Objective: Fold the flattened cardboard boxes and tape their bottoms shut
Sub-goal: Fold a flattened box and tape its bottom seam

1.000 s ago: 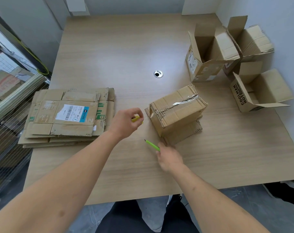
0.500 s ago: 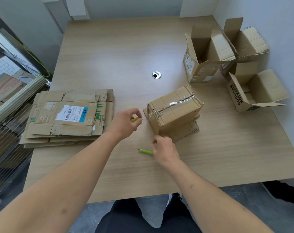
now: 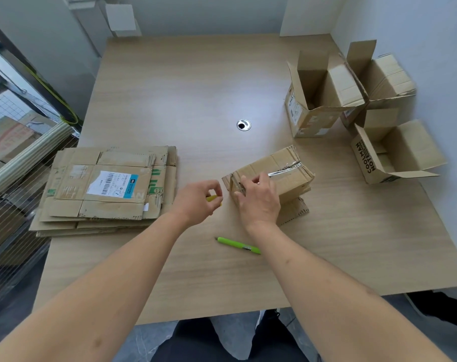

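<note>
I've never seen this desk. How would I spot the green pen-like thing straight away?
Start at the wooden table and find the taped box near its middle. Closer to the person than that box, beside the right forearm, lies the green tool, flat on bare wood. It is the only bright green, slim thing among brown cardboard.

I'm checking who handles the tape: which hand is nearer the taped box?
Right. The right hand rests on the taped box at its near end; the left hand is beside it, holding something yellow.
</note>
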A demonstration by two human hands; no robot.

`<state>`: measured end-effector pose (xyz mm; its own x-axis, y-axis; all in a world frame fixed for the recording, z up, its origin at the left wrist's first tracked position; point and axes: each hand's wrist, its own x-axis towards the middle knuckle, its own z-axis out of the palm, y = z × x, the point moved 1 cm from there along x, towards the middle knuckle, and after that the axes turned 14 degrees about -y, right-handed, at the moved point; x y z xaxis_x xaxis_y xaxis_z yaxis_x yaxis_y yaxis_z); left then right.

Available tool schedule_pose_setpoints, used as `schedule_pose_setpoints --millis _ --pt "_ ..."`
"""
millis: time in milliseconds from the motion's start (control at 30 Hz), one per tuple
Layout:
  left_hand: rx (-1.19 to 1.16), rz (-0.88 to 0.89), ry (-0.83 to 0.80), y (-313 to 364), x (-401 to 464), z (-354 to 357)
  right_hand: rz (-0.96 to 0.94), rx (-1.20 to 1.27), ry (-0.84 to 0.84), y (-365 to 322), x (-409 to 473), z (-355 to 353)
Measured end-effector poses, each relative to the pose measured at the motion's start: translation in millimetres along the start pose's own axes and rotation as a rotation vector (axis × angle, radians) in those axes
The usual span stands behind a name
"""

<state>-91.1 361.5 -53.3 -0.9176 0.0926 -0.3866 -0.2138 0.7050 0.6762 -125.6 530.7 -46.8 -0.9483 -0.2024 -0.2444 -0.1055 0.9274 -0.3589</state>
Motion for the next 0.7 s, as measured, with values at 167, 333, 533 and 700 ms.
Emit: schedule_pose_setpoints --millis 167,333,533,700 --pt "0.023 -0.043 -0.087 -10 -3 -9 0.055 -0.102 0.028 0 9 -1" --pt "-0.098 -0.006 -0.138 -1 -5 -29 -0.067 -0.081 0.036 0 14 13" --pt "-0.104 0.048 -0.163 15 -9 -66 -0.377 0.083 -0.109 20 23 6" --pt "-0.05 0.056 -0.19 27 -13 -83 -0.451 -0.075 -0.24 26 34 -23"
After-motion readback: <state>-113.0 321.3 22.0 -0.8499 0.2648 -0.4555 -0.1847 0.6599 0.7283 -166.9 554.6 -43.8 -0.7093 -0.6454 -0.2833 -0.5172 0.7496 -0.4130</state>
